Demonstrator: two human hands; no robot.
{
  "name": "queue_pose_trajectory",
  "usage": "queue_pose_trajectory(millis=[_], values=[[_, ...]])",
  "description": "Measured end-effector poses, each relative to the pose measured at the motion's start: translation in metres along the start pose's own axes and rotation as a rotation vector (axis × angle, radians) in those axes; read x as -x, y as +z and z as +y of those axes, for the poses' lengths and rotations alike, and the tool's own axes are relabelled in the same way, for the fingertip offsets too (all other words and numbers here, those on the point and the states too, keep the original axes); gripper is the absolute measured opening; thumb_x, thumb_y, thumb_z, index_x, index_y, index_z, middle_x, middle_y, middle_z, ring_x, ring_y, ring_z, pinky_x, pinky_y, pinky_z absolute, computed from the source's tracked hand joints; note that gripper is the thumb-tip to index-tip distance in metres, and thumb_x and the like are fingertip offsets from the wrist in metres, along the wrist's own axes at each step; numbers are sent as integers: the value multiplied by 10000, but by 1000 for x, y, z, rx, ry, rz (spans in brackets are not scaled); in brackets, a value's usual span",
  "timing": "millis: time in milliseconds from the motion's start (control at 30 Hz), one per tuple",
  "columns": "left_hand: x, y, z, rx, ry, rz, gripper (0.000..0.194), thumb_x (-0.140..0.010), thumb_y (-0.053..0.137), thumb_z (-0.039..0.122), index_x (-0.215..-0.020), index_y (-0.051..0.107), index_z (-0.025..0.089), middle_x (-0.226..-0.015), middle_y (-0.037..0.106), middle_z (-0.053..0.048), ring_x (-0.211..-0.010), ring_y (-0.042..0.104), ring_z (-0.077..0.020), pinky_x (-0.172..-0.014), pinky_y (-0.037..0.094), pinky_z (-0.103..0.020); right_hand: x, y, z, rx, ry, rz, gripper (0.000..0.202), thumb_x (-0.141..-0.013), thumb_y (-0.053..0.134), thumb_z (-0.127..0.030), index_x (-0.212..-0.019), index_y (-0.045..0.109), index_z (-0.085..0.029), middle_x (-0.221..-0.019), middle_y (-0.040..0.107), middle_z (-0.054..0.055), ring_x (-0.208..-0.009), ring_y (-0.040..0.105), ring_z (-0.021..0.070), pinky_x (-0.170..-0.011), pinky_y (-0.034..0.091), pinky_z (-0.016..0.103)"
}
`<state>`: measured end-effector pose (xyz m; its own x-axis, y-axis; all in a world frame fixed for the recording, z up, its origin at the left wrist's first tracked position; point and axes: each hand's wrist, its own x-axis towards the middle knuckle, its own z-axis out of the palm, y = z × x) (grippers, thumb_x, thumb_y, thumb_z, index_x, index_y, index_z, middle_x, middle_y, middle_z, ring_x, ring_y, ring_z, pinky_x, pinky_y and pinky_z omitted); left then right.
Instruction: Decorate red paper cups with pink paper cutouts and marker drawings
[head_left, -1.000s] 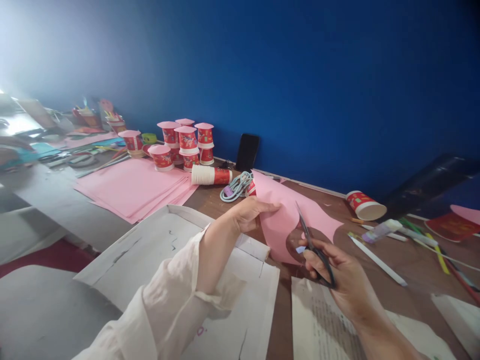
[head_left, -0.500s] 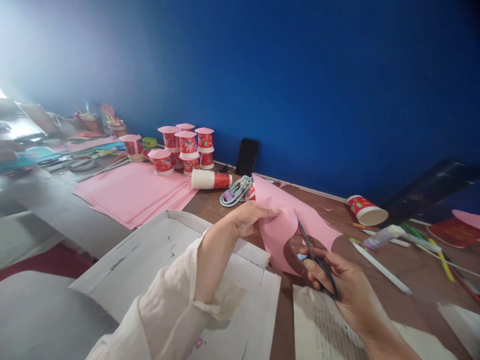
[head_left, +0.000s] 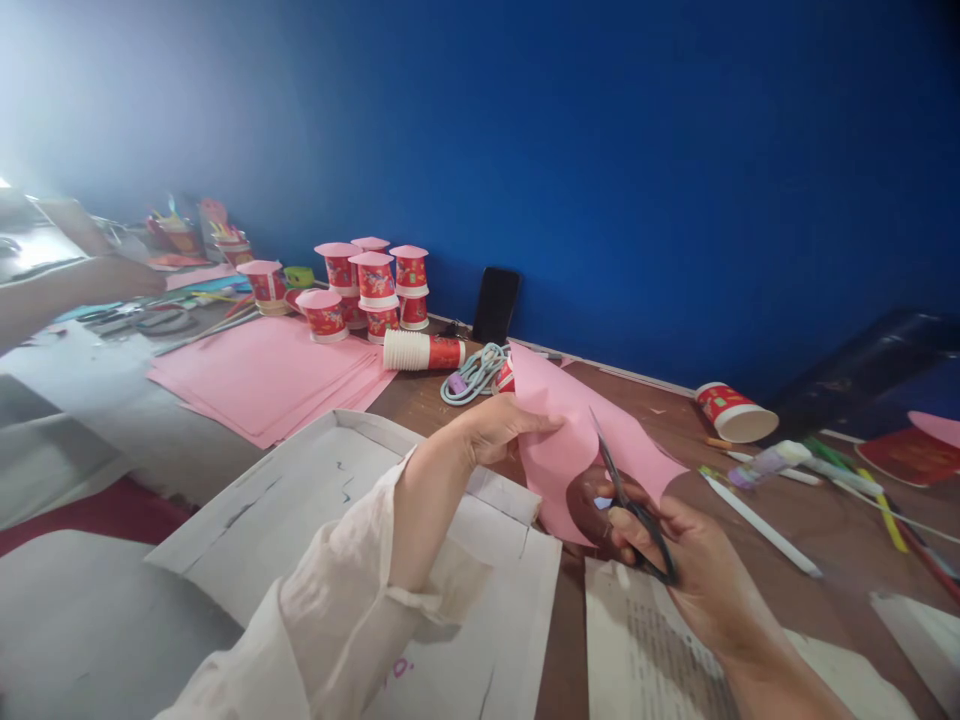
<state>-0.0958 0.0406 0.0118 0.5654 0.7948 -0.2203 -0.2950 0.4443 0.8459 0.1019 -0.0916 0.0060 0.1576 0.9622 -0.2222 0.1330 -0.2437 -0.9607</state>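
My left hand [head_left: 506, 428] pinches a pink sheet of paper [head_left: 559, 470] near its left side, thumb on the face towards me. A rounded opening is cut into the sheet's lower right part. Black-handled scissors [head_left: 630, 500] are in my right hand [head_left: 686, 550], fingers wrapped through the handles. Their blades lie at the cut edge, pointing up and away, and look nearly closed. The paper is held up off the brown table. Under my left forearm is a white box lid [head_left: 300, 500], and printed paper [head_left: 637, 640] lies below my right hand.
Several red paper cups [head_left: 375, 285] with pink paper tops stand by the blue wall. Pink sheets [head_left: 262, 375], nested cups [head_left: 424, 351], a coiled cable [head_left: 476, 375] and a phone [head_left: 496, 303] lie nearer. At right are a tipped cup [head_left: 735, 412], a white pen [head_left: 765, 525] and a glue stick [head_left: 769, 463].
Another person's arm has come in over the table at the far left. My hands, the paper and the scissors have barely moved; the view has shifted slightly.
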Motion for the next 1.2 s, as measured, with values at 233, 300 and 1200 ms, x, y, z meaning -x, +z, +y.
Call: queue_pose_trajectory(millis=[233, 300, 1200], values=[[1, -2, 0, -19, -5, -52, 420, -580, 892, 270, -935, 727, 115, -857, 742, -120, -762, 700, -215, -747, 572, -333, -1, 1, 1, -46, 20, 28, 438, -587, 850, -490, -872, 757, -172, -597, 590, 6, -548, 526, 135, -519, 473, 264], [0, -2, 0, -18, -9, -61, 425, -576, 894, 272, -932, 725, 113, -844, 740, -121, -762, 699, -217, -746, 573, -339, -2, 1, 3, -60, 28, 24, 429, -594, 849, -488, -864, 745, -171, -611, 589, 0, -549, 521, 126, -512, 459, 251], [3, -3, 7, -9, -21, -67, 451, -547, 909, 238, -944, 728, 124, -890, 745, -111, -831, 694, -224, -802, 565, -364, 3, 4, -2, 47, -6, 51, 414, -608, 831, -502, -816, 689, -173, -531, 559, -26, -509, 478, 114, -483, 382, 237]])
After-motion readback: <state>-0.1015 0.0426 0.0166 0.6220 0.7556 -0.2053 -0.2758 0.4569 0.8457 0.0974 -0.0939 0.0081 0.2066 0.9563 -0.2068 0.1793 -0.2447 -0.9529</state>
